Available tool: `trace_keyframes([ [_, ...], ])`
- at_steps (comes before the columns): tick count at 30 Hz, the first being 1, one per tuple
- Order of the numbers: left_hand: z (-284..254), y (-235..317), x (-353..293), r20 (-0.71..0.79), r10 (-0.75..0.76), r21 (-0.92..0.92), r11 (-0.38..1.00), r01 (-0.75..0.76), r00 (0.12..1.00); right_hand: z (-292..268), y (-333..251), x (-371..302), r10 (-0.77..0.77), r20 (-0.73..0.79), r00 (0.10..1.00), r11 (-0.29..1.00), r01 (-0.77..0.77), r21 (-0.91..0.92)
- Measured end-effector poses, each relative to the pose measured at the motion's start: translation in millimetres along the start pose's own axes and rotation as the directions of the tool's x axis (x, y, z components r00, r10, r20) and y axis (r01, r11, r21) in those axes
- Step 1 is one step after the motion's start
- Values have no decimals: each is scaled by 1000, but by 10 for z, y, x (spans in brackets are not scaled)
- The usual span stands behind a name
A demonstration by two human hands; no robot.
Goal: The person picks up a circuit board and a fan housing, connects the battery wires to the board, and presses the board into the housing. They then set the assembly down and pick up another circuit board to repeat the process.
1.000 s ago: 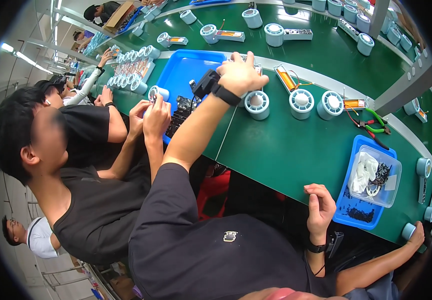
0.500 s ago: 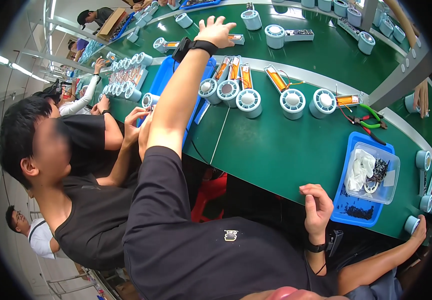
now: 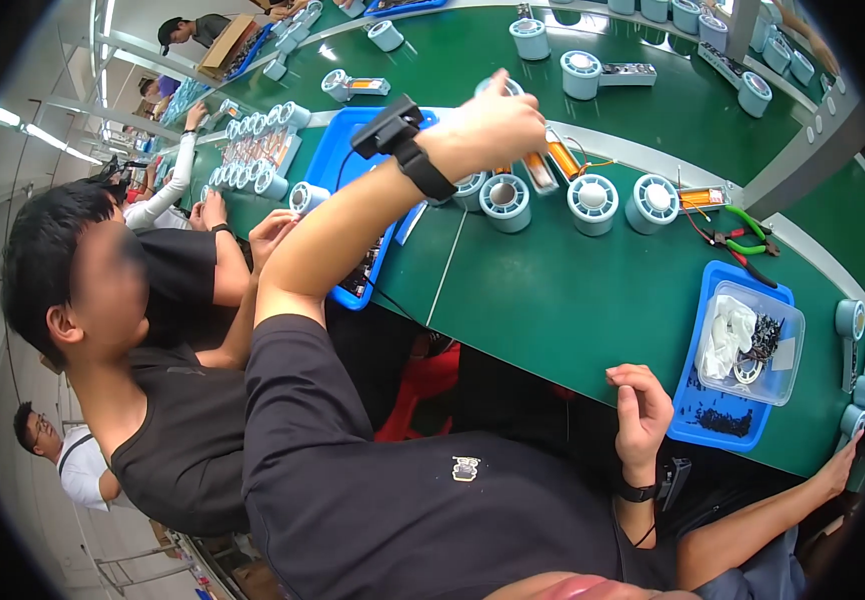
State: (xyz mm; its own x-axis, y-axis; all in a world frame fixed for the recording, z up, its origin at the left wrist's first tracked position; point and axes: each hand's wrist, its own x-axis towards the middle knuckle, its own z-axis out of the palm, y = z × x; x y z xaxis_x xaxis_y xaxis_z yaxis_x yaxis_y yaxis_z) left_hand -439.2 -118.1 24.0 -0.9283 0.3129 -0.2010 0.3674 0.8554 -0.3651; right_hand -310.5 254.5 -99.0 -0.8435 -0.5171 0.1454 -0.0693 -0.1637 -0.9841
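Note:
My left hand (image 3: 488, 130) reaches out over the back of the green bench, fingers closed round a light-blue round housing (image 3: 501, 88) that the fingers partly cover. An orange-topped strip (image 3: 540, 172) shows below that hand and looks attached to the housing. Close by stand similar housings, among them a dark-centred one (image 3: 505, 203) and two with white centres (image 3: 593, 205) (image 3: 653, 205). Nearer my body, my right hand (image 3: 643, 410) hovers by the bench edge, fingers loosely curled and thumb apart, holding nothing. Both wrists wear black straps, and a dark device sits on the left one.
Right of me lie cutters and pliers (image 3: 743, 238) above a blue tray (image 3: 710, 430) with a clear tub (image 3: 788, 375) and small black parts. Another blue tray (image 3: 393, 235) is under my left arm. Co-workers sit on both sides. A metal post (image 3: 803, 145) rises at the right.
My left hand has come back toward the near row and right, with its spread fingers now closed round a housing. My right hand stays put. The co-worker's hand at right has shifted a housing away.

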Motion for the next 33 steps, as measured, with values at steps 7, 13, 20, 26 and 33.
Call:
trace_keyframes([
  [7, 308, 111, 24, -281, 246, -109, 952, -285, 928, 22, 12, 6, -12, -27, 1000, 1000, 12, 28],
  [13, 261, 112, 59, -179, 258, -174, 941, -289, 949, 29, 16, -13, -4, -34, 999, 1000, 4, 16],
  [20, 55, -107, 74, 24, 217, -667, 731, -146, 976, 30, 16, -12, 0, -35, 999, 1000, 0, -5],
  [26, 1117, -1573, 116, -71, -563, -330, 793, 513, 824, 35, -20, 20, -7, 11, 1000, 1000, 7, 9],
  [33, 1802, -1925, -489, 231, -771, -320, 516, 795, 593, 7, 51, -25, 18, -24, 1000, 1000, -18, 23],
])
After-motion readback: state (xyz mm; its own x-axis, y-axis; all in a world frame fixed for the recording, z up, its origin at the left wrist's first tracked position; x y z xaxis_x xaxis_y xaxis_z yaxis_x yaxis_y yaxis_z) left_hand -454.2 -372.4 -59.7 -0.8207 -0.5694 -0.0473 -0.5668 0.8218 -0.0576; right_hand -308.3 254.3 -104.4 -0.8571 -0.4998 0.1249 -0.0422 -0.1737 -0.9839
